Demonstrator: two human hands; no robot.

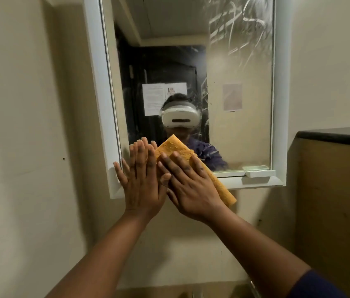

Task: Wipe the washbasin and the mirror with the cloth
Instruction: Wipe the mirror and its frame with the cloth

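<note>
Item 1. Right hand (188,188): I found it flat, fingers straight and slightly spread, palm pressing the cloth against the lower left part of the glass. Nothing was curled round the cloth; it was held by pressure only.

Item 2. Left hand (140,179): also flat, fingers straight and close together, laid on the mirror's lower left corner where glass meets frame, touching the right hand at the thumb side. It held nothing that I could see.

Item 3. Cloth (191,157): orange-yellow, folded into a long pad. Its long axis ran on a slant from upper left, over the glass, down to lower right, where its end hung past the bottom frame. It lay directly under the right hand and projected beyond it at both ends; the left hand stood just beside its upper part.

Item 4. Mirror (240,117): white-framed, wall-mounted, reflecting the person in a headset. Streaky smears showed at upper right, well apart from the hands, and lighter marks near the centre.

Item 5. Washbasin: below the frame's view save a blurred edge; I could not judge its state.

Item 6. Dark-topped ledge (335,134): to the right, clear of the work.

Judgement: the unwiped smears lay up and to the right of the cloth, so I reckoned the right hand, already on the pad, was the nearer to carry it there.
</note>
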